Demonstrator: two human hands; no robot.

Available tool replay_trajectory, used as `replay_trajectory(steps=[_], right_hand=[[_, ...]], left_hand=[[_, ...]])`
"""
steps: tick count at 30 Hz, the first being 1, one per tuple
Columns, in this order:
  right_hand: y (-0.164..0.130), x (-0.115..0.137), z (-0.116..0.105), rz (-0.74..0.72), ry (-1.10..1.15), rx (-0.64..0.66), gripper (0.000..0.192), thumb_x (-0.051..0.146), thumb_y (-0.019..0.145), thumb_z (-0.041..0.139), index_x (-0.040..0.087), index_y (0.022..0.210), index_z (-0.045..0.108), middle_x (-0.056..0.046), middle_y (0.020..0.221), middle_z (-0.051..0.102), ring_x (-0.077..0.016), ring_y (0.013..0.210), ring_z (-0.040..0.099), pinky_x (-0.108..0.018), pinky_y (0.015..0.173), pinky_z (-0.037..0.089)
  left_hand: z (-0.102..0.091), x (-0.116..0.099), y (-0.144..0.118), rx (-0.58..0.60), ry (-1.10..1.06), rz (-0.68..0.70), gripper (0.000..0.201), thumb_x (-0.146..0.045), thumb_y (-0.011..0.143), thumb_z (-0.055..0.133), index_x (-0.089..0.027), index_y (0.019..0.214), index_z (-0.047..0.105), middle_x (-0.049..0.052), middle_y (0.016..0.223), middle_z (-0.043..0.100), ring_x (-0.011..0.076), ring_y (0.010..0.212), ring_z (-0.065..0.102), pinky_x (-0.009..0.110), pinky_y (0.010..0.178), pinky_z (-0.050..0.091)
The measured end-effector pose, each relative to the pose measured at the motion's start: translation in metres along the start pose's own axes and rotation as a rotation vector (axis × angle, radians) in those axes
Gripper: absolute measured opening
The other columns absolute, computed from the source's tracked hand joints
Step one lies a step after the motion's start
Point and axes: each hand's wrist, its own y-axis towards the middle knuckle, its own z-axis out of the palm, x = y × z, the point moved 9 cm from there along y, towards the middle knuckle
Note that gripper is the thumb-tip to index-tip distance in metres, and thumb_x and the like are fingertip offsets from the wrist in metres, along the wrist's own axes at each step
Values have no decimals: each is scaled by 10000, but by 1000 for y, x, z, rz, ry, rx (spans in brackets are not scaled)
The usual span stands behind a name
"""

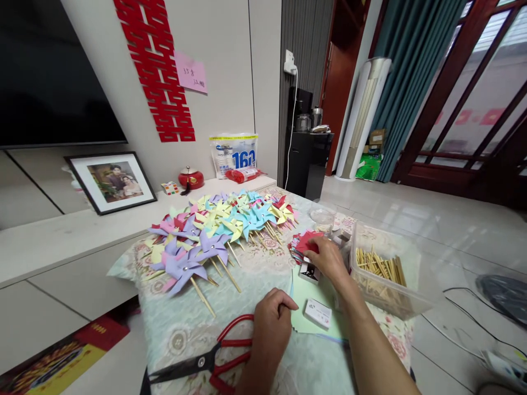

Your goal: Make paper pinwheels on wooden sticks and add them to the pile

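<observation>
Head view: right hand (328, 259) on red paper (305, 240), grip unclear — light, bendy, I'd guess, so pinch an edge — left hand (270, 319) curled up.

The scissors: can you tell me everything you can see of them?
The scissors have red looped handles, dark metal-looking blades and a silvery pivot. They lie flat on the patterned cloth, tips pointing left in the picture, blades nearly or fully closed. The left hand and wrist partly hide the handles; whether they touch is unclear.
</observation>
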Motion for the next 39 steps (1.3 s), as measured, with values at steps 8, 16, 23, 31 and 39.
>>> replay_trajectory(steps=[8,16,23,31,39], right_hand=[[1,-10,8,8,-28,42,308,265,779,725,168,1071,712,-119,1073,723,-281,1004,650,-311,765,442],[0,-8,9,-8,-42,76,368,231,772,740,165,1132,703,-126,1156,717,-291,1064,646,-340,839,444],[-1,-4,4,-14,-61,77,228,235,813,705,161,1027,739,-125,1094,738,-279,1007,655,-327,809,425],[-1,-1,1,-57,-72,41,181,222,896,568,179,840,736,-80,922,752,-230,843,662,-290,695,383],[-4,2,-7,-97,-78,-106,262,102,861,485,185,868,734,-90,877,761,-244,819,678,-304,704,398]], left_hand=[[4,1,-2,6,2,15,288,-48,688,405,-195,626,645,10,656,608,170,661,582,269,649,411],[5,-2,-3,16,27,21,301,-33,696,402,-192,630,650,13,665,605,173,685,589,272,666,414],[5,-4,-4,23,45,34,318,-9,684,394,-184,642,656,19,668,609,179,695,592,278,674,408],[6,-2,-4,16,25,32,320,6,682,403,-192,631,649,16,672,613,176,688,589,277,666,393],[6,-1,-3,19,19,31,320,4,674,412,-195,631,659,20,671,620,182,691,593,284,664,391]])
